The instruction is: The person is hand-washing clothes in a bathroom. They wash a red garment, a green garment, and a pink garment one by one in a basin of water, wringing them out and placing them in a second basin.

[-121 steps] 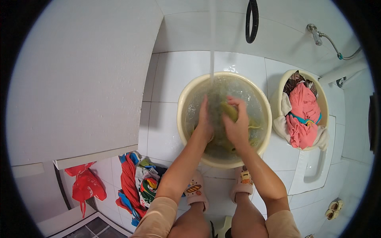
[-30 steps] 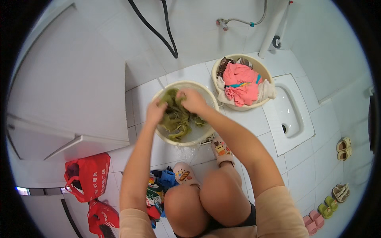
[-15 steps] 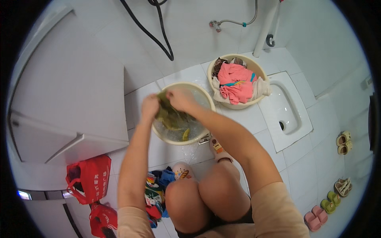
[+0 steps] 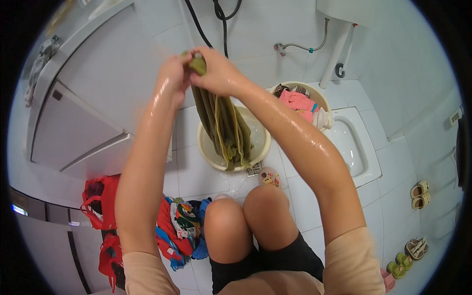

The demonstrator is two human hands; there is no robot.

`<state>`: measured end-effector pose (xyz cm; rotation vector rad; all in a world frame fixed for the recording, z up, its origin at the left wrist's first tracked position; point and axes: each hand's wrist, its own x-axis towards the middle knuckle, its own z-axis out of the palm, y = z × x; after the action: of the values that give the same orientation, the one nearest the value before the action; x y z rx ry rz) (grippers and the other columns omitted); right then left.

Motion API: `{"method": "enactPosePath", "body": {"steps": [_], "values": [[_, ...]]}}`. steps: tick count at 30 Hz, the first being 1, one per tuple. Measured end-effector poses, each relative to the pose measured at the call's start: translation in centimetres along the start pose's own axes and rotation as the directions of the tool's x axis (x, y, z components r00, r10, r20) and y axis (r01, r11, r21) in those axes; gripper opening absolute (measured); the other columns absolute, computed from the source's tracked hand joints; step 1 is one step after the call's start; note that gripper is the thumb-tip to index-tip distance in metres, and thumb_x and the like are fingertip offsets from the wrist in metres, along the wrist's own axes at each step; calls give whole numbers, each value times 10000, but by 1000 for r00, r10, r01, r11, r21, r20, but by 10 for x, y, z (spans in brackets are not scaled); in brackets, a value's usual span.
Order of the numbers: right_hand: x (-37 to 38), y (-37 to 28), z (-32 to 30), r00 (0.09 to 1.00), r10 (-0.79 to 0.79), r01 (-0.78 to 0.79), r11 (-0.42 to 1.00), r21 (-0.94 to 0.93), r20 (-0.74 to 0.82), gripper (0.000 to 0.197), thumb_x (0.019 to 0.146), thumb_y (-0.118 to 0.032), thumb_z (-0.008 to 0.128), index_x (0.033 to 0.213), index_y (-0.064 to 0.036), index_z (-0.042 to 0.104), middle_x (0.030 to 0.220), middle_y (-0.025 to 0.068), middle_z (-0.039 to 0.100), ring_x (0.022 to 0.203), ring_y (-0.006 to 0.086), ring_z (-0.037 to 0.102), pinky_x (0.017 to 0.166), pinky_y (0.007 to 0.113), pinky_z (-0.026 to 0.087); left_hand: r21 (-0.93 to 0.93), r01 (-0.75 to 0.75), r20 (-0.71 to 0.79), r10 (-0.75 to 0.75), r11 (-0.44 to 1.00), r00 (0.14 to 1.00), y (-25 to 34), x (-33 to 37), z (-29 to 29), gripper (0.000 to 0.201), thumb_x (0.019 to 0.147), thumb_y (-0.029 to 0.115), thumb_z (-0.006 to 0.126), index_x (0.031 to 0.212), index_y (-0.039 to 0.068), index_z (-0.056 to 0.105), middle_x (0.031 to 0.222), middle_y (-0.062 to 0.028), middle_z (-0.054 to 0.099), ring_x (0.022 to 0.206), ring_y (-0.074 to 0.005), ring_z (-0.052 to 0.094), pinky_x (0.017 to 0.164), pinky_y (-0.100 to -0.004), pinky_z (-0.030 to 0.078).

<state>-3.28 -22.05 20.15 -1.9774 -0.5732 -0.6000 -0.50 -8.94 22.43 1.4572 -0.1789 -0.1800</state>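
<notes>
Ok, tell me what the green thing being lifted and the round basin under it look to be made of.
Green garment: woven or knit cloth, soaked. It hangs in limp, dark, clinging folds from the left hand and right hand; the exact fibre cannot be told.
Basin: probably plastic, cream, smooth with a slight sheen and a thin rolled rim. Glazed enamel cannot be ruled out.
</notes>
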Motion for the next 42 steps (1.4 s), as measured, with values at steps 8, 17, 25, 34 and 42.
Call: {"method": "enactPosePath", "body": {"steps": [8, 17, 25, 34, 42], "values": [[-115, 149, 32, 904, 333, -350, 937, 17, 269, 362, 653, -52, 619, 1010, -38, 567, 977, 126, 612, 905, 272, 580, 822, 331, 448, 674, 133, -16, -166, 727, 986, -190, -7, -59, 314, 852, 323, 521, 964, 55, 642, 861, -26, 594, 712, -111, 531, 626, -250, 433], [-73, 69, -10, 873, 487, -427, 737, 524, 25, 224, 626, 38, 470, 823, 6, 571, 952, 81, 529, 891, 163, 489, 801, 246, 392, -5, 570, -348, -536, 822, 769, -395, -26, -105, 517, 837, 287, 524, 1280, 63, 380, 1179, -149, 511, 1035, -283, 503, 794, -379, 454], [-5, -23, -95, 978, 200, -145, 859, 492, -61, 285, 669, -36, 486, 948, -33, 429, 987, 101, 416, 996, 293, 473, 883, 453, 422, -523, 697, -47, -833, 491, 551, -394, -26, 25, 691, 817, 464, 531, 1340, 103, 260, 1357, -169, 311, 1163, -335, 416, 836, -511, 433], [-37, -51, -118, 975, 186, -110, 876, 470, -118, 266, 569, 27, 413, 820, -61, 396, 799, 51, 304, 729, 194, 327, 690, 340, 358, -564, 451, -60, -579, 691, 813, -406, -44, 8, 406, 770, 398, 619, 945, 31, 618, 868, -104, 629, 769, -209, 612, 691, -356, 481], [-91, -19, -110, 972, 224, -138, 788, 599, -71, 212, 589, 42, 428, 731, -103, 366, 712, 3, 276, 621, 136, 277, 545, 263, 302, 752, 295, -30, -417, 589, 908, -379, -29, -56, 406, 746, 229, 617, 1136, 128, 561, 1058, -118, 606, 930, -236, 588, 777, -348, 471]]}}
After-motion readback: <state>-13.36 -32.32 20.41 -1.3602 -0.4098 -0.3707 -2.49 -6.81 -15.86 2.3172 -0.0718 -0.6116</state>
